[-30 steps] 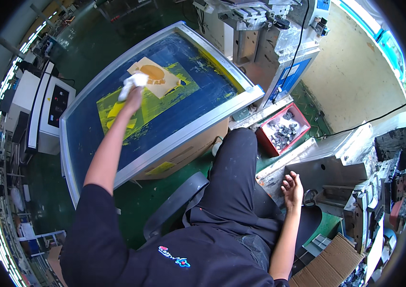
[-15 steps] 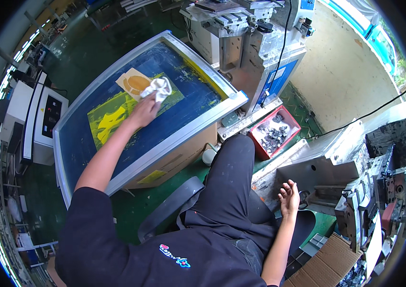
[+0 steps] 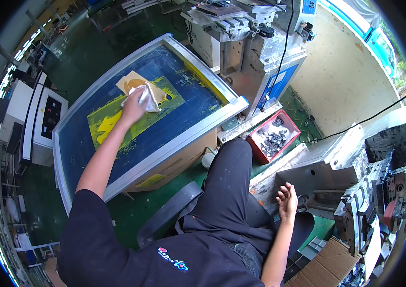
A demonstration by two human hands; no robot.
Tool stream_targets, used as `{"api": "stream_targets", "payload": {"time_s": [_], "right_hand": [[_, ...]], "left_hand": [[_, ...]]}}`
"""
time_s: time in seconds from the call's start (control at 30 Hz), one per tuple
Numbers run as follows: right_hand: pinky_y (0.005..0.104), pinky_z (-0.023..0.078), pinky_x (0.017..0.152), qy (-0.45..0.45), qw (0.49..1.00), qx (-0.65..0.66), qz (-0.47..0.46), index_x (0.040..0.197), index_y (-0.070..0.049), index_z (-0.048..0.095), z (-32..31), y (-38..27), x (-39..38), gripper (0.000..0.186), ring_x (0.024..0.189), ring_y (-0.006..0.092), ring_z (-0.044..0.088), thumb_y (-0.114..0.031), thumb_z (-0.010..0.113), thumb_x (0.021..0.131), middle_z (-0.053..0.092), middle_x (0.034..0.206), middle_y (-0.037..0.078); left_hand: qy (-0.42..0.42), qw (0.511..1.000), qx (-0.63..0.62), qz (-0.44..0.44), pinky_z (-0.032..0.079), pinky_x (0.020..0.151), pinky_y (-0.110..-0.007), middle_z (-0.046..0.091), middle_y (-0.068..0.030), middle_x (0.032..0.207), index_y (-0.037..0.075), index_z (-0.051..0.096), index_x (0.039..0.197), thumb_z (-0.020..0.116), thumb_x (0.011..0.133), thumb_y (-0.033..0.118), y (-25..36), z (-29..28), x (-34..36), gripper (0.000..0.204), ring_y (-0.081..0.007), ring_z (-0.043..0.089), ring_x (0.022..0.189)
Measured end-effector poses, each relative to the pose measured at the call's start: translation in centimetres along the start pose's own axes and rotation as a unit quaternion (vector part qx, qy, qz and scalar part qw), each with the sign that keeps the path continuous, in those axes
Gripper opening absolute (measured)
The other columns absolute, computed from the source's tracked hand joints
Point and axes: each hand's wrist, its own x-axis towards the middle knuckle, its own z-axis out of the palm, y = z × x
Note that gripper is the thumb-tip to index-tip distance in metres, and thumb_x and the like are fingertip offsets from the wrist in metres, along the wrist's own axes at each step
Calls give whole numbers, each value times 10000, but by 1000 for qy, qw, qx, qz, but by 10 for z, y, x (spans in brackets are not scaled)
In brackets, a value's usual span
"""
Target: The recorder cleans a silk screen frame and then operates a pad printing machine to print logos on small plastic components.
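My left hand (image 3: 135, 106) grips a white cloth (image 3: 149, 98) and presses it on a large screen (image 3: 78, 156) with an aluminium frame, a blue mesh and patchy yellow colour. Under and behind the cloth lies a beige sheet (image 3: 127, 80) with an orange oval on it, partly hidden by my hand and the cloth. My right hand (image 3: 287, 201) is open, palm up, fingers loosely curled and apart, near my right leg and holding nothing.
A white machine (image 3: 50, 124) stands left, a metal press (image 3: 241, 52) back right. A red box (image 3: 275, 134) of small dark parts sits right of the screen. Metal machinery (image 3: 322, 167) and cardboard (image 3: 322, 265) lie at lower right; a black cable (image 3: 346, 130) crosses the right side.
My left hand with the cloth moved right onto the beige sheet, then slightly back left and down over it. The whole view has shifted slightly. My right hand stays resting.
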Motion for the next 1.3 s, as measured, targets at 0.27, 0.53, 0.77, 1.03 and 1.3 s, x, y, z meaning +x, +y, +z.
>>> {"api": "stream_targets", "payload": {"time_s": [0.27, 0.53, 0.77, 1.03, 1.3], "right_hand": [[288, 526, 664, 11, 1000, -19, 18, 1218, -129, 591, 1, 4, 2, 366, 773, 128, 629, -441, 504, 1047, 664, 978, 11], [303, 531, 636, 60, 997, -38, 30, 1192, -155, 618, -16, 11, 6, 352, 751, 139, 645, -453, 500, 1045, 687, 943, 6], [310, 533, 607, 93, 992, -59, 54, 1151, -143, 616, -1, 12, 17, 320, 725, 152, 648, -418, 479, 1059, 684, 906, 31], [321, 540, 631, 66, 989, -97, 88, 1141, -149, 610, 11, 23, 29, 312, 750, 171, 663, -421, 479, 1058, 681, 931, 32], [326, 547, 643, 51, 989, -107, 85, 1150, -136, 612, 16, 20, 29, 323, 767, 176, 670, -417, 480, 1058, 686, 950, 44]], "left_hand": [[-84, 983, 134, -89, 108, 1246, -440, 173, -106, 1677, 82, 259, 1587, 337, 1013, 592, 11, 46, 64, 772, -280, 119, 1553], [-48, 972, 117, -198, 94, 1251, -446, 162, -126, 1676, 59, 232, 1590, 332, 1009, 579, -8, 77, 188, 786, -306, 118, 1550], [0, 992, 97, -79, 191, 1239, -426, 295, -174, 1620, 6, 326, 1538, 389, 1021, 435, -6, 112, 253, 674, -340, 259, 1502], [-6, 997, 70, -3, 209, 1237, -409, 295, -154, 1626, -4, 323, 1541, 351, 1017, 423, -46, 115, 295, 676, -288, 260, 1511], [18, 994, 102, -37, 206, 1234, -406, 319, -124, 1621, 47, 379, 1530, 365, 1023, 436, -47, 98, 261, 639, -273, 260, 1511]]}}
